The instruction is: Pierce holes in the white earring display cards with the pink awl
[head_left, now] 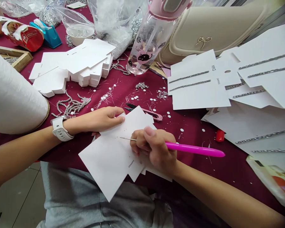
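My right hand (156, 148) is closed around an awl with a bright pink handle (197, 149). Its thin metal needle points left, the tip at or just above a white earring card (109, 164) with small holes in it; contact is unclear. With the thumb on top and the fingers hidden beneath, my left hand (109, 118) grips that card near its upper left edge. More white cards show under it, printed "EARRINGS". Just behind the cards lie thread snips with a pink handle (156, 116), partly covered.
Stacked white cards (85, 63) and silver chain pieces (72, 104) lie at the left, near a large white cone (16, 95). A water bottle (148, 41) and a beige bag (211, 25) stand behind. Cards with chain strips (192, 91) overlap at the right.
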Available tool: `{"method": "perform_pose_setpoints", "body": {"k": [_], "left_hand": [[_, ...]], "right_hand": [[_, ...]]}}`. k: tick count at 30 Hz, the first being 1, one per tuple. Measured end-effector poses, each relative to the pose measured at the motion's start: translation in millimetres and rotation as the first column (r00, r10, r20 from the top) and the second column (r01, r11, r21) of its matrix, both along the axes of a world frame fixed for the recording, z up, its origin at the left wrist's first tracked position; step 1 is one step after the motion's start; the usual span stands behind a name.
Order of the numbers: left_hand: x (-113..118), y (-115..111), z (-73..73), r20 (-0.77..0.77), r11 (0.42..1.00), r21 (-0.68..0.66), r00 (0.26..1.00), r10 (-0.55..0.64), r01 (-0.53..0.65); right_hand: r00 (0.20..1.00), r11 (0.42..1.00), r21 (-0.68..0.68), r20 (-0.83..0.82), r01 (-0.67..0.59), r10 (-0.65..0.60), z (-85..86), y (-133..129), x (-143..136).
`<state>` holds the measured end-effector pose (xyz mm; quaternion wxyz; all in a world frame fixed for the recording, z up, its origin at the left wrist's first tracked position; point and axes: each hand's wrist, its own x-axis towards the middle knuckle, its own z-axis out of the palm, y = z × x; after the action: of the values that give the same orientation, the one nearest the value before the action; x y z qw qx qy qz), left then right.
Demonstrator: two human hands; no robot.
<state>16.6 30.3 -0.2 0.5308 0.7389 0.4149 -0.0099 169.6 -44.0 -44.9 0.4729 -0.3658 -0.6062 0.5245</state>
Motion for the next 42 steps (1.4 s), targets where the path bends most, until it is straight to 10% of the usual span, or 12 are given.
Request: {"method": "perform_pose_setpoints", "body": {"k": [19,26,34,42], "left_hand": [[-1,-1,3.8,-0.019,1.0,-0.021,1.0,0.0,0.0],[-4,1,-1.8,0.033,0.994,-0.104,0.999,0.028,-0.025],[-5,3,-9.3,0.188,0.97,-0.162,0.96,0.209,-0.18],[-5,9,-8.5,0.358,0.884,0.137,0.855,0.376,-0.446]], "right_hand": [[0.94,0.99,0.024,0.318,-0.137,0.122,6.3,0,-5],[0.972,0.988,-0.044,-0.177,0.147,-0.152,9.0,3,5],[0.791,0.801,0.094,-0.258,0.591,-0.554,36.3,27,34],[0.7,0.708,0.12,-0.335,0.695,-0.631,45.5,38,55]]}}
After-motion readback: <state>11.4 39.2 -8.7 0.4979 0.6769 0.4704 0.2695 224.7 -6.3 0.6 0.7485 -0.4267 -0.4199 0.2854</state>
